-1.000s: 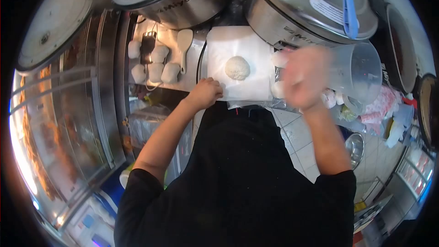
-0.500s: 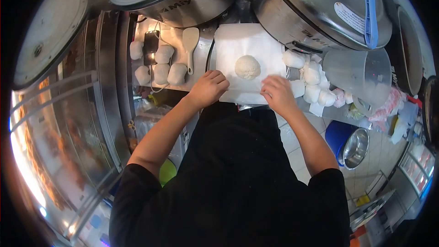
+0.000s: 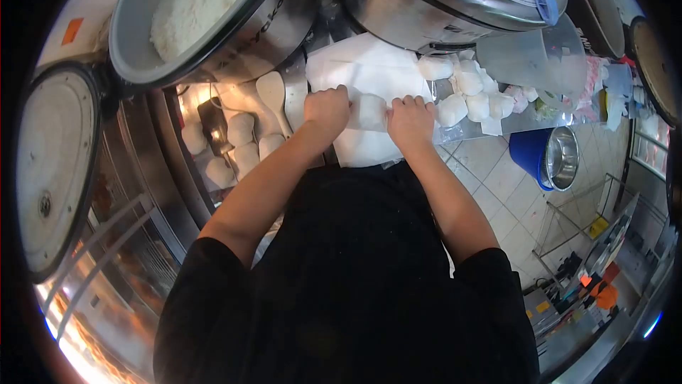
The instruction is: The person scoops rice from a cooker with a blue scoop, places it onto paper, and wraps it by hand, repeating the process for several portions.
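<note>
White paper sheets (image 3: 366, 144) lie on the counter in front of me. A strip of the paper is folded over the rice mound (image 3: 369, 112), which shows only as a pale lump beneath it. At the left end of the fold, my left hand (image 3: 329, 112) is closed on the paper. My right hand (image 3: 411, 120) pinches the paper at the right end, its fingers curled. The lump sits between both hands.
An open rice cooker (image 3: 206, 7) stands at the upper left, a lidded cooker (image 3: 440, 0) at the upper right. Wrapped white bundles (image 3: 469, 78) lie on the right; more bundles (image 3: 241, 128) and a rice paddle (image 3: 273, 96) lie on the left.
The rice mound was uncovered and is now under folded paper. Both hands have closed on the paper beside it. The view has turned and shifted, showing more of the open cooker.
</note>
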`<state>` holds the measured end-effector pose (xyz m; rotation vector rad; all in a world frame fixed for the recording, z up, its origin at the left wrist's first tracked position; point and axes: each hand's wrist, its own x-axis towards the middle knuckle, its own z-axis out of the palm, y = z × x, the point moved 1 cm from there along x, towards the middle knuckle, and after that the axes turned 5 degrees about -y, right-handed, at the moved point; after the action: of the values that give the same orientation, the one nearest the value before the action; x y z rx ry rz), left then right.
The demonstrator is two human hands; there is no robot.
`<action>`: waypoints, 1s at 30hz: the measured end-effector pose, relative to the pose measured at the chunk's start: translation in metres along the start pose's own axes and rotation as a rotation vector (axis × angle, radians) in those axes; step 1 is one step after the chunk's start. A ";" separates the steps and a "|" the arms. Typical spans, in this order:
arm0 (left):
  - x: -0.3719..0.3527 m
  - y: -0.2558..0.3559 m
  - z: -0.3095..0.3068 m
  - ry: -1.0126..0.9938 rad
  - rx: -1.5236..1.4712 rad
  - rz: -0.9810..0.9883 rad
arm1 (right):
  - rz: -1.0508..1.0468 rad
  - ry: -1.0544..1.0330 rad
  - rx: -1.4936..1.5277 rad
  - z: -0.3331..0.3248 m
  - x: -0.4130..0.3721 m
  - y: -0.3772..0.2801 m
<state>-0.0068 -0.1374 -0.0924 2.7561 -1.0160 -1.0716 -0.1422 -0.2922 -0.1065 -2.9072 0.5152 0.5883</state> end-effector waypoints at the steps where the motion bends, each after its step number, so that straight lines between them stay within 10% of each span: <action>1: -0.001 0.004 -0.006 -0.001 0.088 -0.011 | 0.010 0.001 0.003 -0.003 0.006 0.003; 5: 0.026 -0.003 0.006 0.318 0.106 0.043 | -0.057 0.308 0.288 0.015 0.046 0.025; 7: 0.044 -0.015 0.008 0.537 0.153 0.404 | -0.304 0.369 0.000 0.014 0.059 0.029; 14: 0.044 -0.021 -0.024 0.227 0.004 0.505 | -0.374 -0.138 0.118 -0.046 0.068 0.032; 17: 0.042 -0.026 -0.027 0.322 0.007 0.466 | -0.423 0.128 0.310 -0.045 0.062 0.038; 23: 0.038 -0.024 -0.031 0.292 0.003 0.532 | -0.356 -0.018 0.605 -0.038 0.054 0.044; 30: 0.039 -0.036 -0.036 0.336 0.172 0.715 | -0.441 0.178 0.424 -0.025 0.036 0.048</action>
<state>0.0577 -0.1390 -0.0967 2.2222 -1.8643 -0.4169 -0.1195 -0.3528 -0.1004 -2.5491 -0.0004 0.1359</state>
